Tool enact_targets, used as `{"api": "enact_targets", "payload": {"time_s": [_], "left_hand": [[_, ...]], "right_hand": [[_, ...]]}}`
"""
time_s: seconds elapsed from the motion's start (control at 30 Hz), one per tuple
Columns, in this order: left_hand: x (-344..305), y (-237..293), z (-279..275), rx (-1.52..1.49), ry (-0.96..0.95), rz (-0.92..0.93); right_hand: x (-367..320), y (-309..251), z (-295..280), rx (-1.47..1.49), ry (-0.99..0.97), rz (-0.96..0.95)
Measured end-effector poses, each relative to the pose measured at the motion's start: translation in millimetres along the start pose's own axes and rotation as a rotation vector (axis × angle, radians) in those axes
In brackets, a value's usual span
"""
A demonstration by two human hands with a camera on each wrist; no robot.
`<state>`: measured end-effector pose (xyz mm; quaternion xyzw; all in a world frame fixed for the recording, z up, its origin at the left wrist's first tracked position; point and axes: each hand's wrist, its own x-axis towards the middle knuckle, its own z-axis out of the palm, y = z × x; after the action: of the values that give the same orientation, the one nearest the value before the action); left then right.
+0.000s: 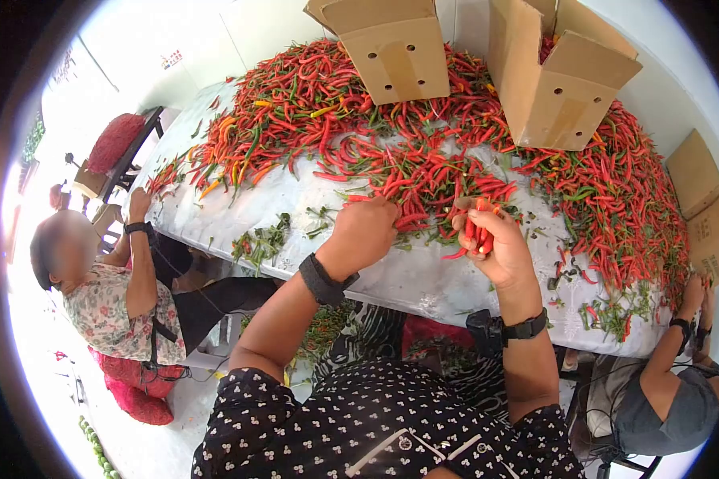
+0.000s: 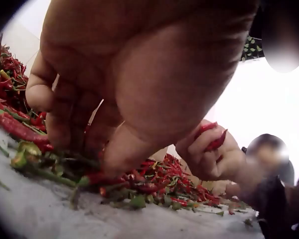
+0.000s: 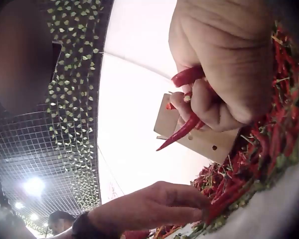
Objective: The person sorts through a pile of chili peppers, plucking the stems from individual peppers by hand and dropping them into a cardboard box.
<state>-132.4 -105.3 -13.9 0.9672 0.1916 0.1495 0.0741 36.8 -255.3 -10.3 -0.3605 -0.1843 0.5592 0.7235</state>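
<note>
In the head view my left hand [image 1: 363, 231] reaches down to the near edge of the pile of red chili peppers [image 1: 431, 176], its back toward the camera. The left wrist view has its thumb and curled fingers pinching low among the peppers, at a red chili pepper [image 2: 97, 178] with a green stem; the fingertips are partly hidden. My right hand [image 1: 499, 243] is raised over the table edge, palm up, gripping several red chili peppers [image 1: 478, 233]. In the right wrist view one held chili pepper [image 3: 182, 133] points out below the curled fingers.
Two cardboard boxes [image 1: 395, 60] [image 1: 563, 104] stand on the pile at the back. Loose green stems [image 1: 264, 243] lie on the white table cover [image 1: 311, 191]. One person [image 1: 124, 287] sits at the left, another [image 1: 667, 399] at the right. A flattened carton [image 1: 707, 211] leans at far right.
</note>
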Motion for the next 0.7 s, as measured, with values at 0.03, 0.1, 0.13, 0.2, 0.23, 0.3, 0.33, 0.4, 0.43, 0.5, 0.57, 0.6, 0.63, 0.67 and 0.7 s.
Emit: {"api": "enact_targets", "payload": {"time_s": [0.03, 0.1, 0.13, 0.2, 0.23, 0.3, 0.33, 0.4, 0.43, 0.5, 0.57, 0.6, 0.63, 0.67, 0.7], "left_hand": [[2.3, 0.2, -1.9, -0.056, 0.003, -0.013], [6.0, 1.3, -6.6, -0.111, 0.004, -0.021], [6.4, 1.6, -10.2, -0.249, -0.027, -0.083], [7.1, 5.1, -15.5, -0.386, -0.059, -0.145], [6.9, 8.3, -17.2, -0.514, -0.068, -0.149], [6.2, 14.4, -18.7, -0.642, -0.077, -0.154], [6.1, 17.5, -18.6, -0.691, -0.087, -0.123], [5.6, 20.5, -15.6, -0.743, -0.097, -0.093], [5.4, 20.6, -12.7, -0.753, -0.095, -0.054], [5.4, 21.6, -10.6, -0.764, -0.091, -0.016], [5.7, 22.7, -10.8, -0.812, -0.134, -0.029], [5.6, 23.2, -11.7, -0.813, -0.134, -0.029], [5.2, 23.9, -12.7, -0.822, -0.136, -0.038], [5.0, 24.3, -13.2, -0.83, -0.137, -0.047], [4.9, 23.8, -12.3, -0.83, -0.137, -0.047]], "right_hand": [[0.2, 0.8, -0.8, -0.008, 0.01, -0.014], [0.9, 1.3, -0.5, -0.03, 0.021, -0.019], [1.1, 2.3, 0.1, -0.052, 0.032, -0.021], [3.3, 4.8, 0.3, -0.117, 0.044, -0.029], [4.2, 5.9, 1.0, -0.185, 0.054, -0.035], [3.9, 7.5, 5.0, -0.222, 0.076, -0.026], [3.6, 8.5, 6.6, -0.261, 0.098, -0.016], [4.6, 12.9, 5.8, -0.325, 0.106, -0.043], [4.7, 14.6, 5.7, -0.389, 0.111, -0.072], [3.3, 15.6, 7.6, -0.444, 0.118, -0.088], [2.1, 16.3, 10.5, -0.498, 0.123, -0.105], [1.7, 16.6, 12.2, -0.508, 0.131, -0.135], [1.0, 16.9, 14.2, -0.517, 0.138, -0.165], [-0.3, 16.7, 17.3, -0.517, 0.138, -0.164], [-1.8, 16.2, 21.1, -0.576, 0.147, -0.224]]}}
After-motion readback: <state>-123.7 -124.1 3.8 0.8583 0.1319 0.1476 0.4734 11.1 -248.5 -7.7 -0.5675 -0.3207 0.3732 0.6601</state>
